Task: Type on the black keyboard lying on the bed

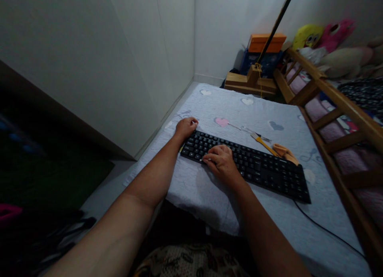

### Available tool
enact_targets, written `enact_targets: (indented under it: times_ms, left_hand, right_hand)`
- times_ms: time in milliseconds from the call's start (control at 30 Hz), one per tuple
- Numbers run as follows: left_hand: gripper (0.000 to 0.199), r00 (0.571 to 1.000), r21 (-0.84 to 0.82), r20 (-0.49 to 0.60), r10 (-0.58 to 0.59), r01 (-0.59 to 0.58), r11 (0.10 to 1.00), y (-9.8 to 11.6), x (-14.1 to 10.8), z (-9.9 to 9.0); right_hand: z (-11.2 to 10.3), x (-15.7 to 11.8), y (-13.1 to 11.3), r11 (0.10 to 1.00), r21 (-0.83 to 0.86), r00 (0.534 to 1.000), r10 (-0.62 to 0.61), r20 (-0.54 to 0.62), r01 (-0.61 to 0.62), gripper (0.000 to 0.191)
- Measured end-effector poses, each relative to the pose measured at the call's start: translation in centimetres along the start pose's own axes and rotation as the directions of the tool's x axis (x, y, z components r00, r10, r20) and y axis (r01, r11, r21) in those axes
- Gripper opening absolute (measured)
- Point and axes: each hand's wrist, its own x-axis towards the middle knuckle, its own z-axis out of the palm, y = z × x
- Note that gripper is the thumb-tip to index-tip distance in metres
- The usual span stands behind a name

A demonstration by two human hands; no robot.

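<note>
A black keyboard (266, 171) lies at a slant on the cloth-covered table, with its cable leaving the near right side. My right hand (221, 159) is over the keyboard's left half, thumb and fingers pinched together. A small white tip shows at the fingertips; what it belongs to is hidden. My left hand (186, 128) rests by the keyboard's far left corner with its fingers curled; whatever they hold, if anything, is out of sight. Beyond the keyboard lie a yellow-handled brush (265, 144), a pair of tweezers (254, 131), a thin stick (234, 126) and an orange-brown cloth (284, 152).
A pale heart-patterned cloth (326, 197) covers the table. Close on the left rises a large pale panel (134, 61). A wooden bed rail (344, 97) borders the right side, with plush toys (308, 37) behind it. An orange box (266, 42) stands at the back.
</note>
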Motion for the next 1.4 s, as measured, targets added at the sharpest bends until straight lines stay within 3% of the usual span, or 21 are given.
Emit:
enact_targets:
  times_ms: [500,1400]
  left_hand:
    - [0.029,1.0,-0.001,0.004,-0.009,0.009,1.0,-0.1,0.1,0.1]
    - [0.031,1.0,0.023,0.03,-0.009,0.008,1.0,0.3,-0.1,-0.3]
  right_hand:
    - [0.0,0.7,0.5,0.999,-0.028,0.999,0.038,-0.034,-0.039,0.013]
    - [-1.7,0.1,0.7,0.995,0.0,0.995,0.1,0.031,-0.1,0.015]
